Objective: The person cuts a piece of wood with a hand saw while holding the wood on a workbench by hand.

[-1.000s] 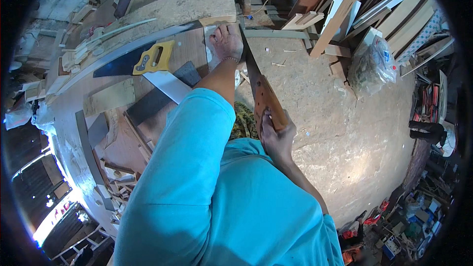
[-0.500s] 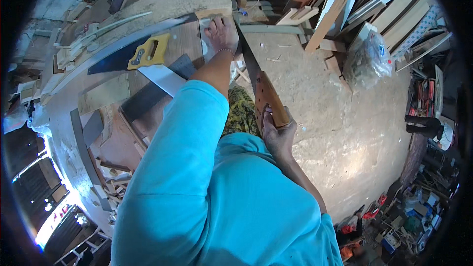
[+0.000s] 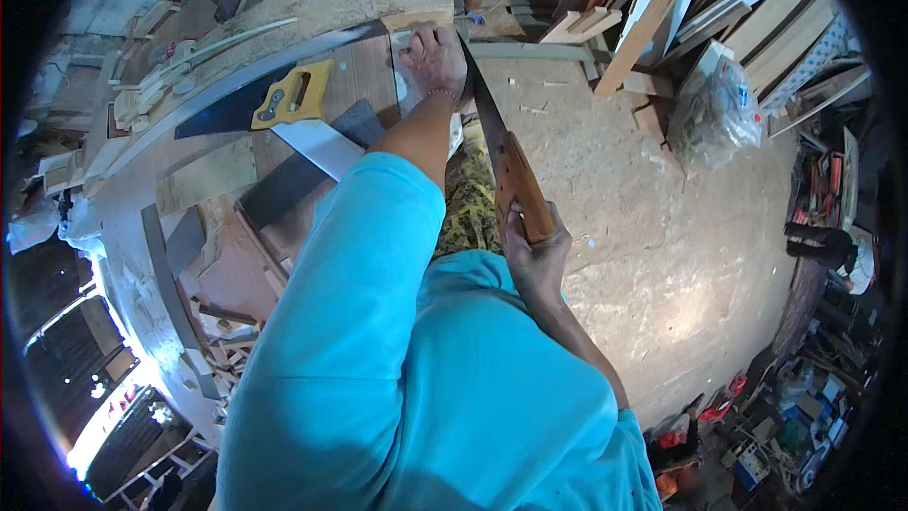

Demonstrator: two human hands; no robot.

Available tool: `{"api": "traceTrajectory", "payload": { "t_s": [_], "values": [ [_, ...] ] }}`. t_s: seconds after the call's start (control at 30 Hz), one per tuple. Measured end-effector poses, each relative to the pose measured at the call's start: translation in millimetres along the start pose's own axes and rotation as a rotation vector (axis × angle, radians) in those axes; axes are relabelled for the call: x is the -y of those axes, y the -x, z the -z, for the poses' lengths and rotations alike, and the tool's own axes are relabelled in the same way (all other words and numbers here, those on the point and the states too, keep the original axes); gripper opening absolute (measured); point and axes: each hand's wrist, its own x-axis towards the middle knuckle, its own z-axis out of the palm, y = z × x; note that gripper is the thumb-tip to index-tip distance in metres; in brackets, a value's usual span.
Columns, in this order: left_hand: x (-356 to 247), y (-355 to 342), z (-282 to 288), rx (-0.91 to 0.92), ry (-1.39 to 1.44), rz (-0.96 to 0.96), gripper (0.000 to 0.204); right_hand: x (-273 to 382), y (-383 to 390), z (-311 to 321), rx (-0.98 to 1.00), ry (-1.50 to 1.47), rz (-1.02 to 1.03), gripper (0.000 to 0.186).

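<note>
My right hand [image 3: 537, 244] is closed round the wooden handle [image 3: 520, 191] of a handsaw. Its dark blade [image 3: 484, 99] points away from me and passes just right of my left hand [image 3: 435, 64]. Fingers curled, the left hand bears down on a pale board [image 3: 403, 66] at the bench's right edge. Where the blade meets the board is hidden by that hand and wrist. Left of it, a second handsaw with a yellow handle [image 3: 295, 95] lies on the bench [image 3: 364, 85], nothing touching its grip.
Offcuts and a white strip [image 3: 317, 149] lie on the bench to the left. Upright planks [image 3: 653, 24] lean at the far right beside a clear plastic bag [image 3: 716, 118]. Wood scraps dot the floor [image 3: 653, 227]. Another person [image 3: 832, 251] is at the right rim.
The whole view has shifted slightly. Both hands keep their holds, and the saw is at nearly the same place and slant.
</note>
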Motion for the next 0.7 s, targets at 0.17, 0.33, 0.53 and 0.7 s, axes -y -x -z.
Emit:
{"api": "traceTrajectory", "payload": {
  "t_s": [0.17,0.33,0.53,0.7],
  "values": [
    [-8.8,-1.8,-2.7,-0.061,0.005,-0.050,0.028,8.3,-43.8,-13.7,0.069,0.300,-0.097,0.012],
    [-4.0,-3.0,-7.7,-0.106,0.012,-0.001,0.020,-2.7,-32.4,-4.0,0.003,0.215,0.081,0.012],
    [-0.7,1.8,-6.7,-0.162,-0.024,-0.041,0.022,-2.6,-4.5,9.6,-0.039,0.069,-0.026,0.014],
    [-7.5,0.3,-2.5,-0.105,0.019,-0.034,0.022,-11.1,-46.2,-9.0,0.010,0.199,0.069,0.013]
  ]
}}
